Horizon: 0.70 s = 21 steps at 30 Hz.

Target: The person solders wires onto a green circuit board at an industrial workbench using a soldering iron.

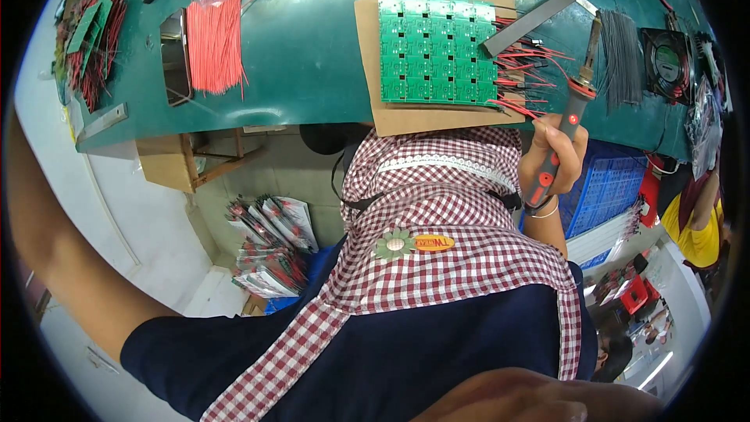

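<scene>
My right hand (572, 155) is wrapped round the grey and red handle of a soldering iron (576, 105). The iron's metal tip points away from me, toward the far right of the bench. Just left of that hand lies a green panel of circuit boards (437, 51) on brown cardboard (367, 55). Red and black wires (525, 70) stick out from the panel's right edge. A flat grey bar (537, 18) rests slantwise over the panel's upper right corner. My left arm (58, 234) reaches out past the left rim; its hand is out of sight.
The green bench (312, 55) holds a bundle of red wires (215, 43) at left and dark wires (621, 59) at right, beside a black fan (666, 62). Bagged wires (269, 246) and a blue crate (609, 191) sit below bench level. Another person (695, 227) is at far right.
</scene>
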{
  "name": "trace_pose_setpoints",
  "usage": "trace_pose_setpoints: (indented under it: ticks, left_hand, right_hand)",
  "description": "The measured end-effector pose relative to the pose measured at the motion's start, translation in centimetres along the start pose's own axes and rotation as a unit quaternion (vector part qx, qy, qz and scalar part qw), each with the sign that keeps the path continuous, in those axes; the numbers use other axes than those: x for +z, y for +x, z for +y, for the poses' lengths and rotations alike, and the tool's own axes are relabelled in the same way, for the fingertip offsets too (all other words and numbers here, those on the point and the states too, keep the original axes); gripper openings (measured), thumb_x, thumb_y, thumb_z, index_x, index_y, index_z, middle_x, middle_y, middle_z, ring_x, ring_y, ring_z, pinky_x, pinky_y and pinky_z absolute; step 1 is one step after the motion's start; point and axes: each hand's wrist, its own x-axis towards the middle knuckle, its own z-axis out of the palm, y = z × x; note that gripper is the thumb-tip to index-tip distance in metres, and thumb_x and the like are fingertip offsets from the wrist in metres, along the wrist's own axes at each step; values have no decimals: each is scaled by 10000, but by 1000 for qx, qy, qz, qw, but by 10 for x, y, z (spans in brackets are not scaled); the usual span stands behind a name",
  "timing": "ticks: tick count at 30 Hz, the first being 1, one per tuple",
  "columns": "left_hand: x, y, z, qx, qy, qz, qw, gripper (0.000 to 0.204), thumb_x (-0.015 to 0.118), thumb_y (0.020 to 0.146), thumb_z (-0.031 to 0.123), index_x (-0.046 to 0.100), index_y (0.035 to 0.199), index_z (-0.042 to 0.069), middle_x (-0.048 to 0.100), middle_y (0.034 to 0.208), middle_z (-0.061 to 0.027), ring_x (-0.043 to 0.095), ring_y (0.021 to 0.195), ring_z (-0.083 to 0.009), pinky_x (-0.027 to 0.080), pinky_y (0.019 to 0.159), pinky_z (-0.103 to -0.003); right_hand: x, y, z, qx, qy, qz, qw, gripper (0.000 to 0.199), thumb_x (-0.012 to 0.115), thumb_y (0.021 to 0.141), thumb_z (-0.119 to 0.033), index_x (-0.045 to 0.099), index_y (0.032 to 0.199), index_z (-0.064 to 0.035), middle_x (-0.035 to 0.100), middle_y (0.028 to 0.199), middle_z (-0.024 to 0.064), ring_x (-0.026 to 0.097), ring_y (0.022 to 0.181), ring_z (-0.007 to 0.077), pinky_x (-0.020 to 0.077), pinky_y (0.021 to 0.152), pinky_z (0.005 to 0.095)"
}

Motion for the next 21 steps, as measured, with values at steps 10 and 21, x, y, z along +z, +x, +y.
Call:
trace_pose_setpoints:
  ticks: [10,21]
  left_hand:
    - [69,104,-88,-7,113,-219,969,266,533,948,197,572,1185,82,503,970,-55,467,903,-211,349,829,-315]
    - [94,150,-125,41,124,-295,946,382,533,924,182,574,1297,110,629,1124,-89,576,1048,-262,410,961,-324]
  right_hand:
    - [-2,12,-2,72,-87,31,993,263,632,866,79,539,1081,-39,617,814,157,582,686,231,462,584,304]
    - [-14,18,4,95,-33,-5,995,260,665,848,67,553,1063,-28,628,811,162,601,692,243,481,604,315]
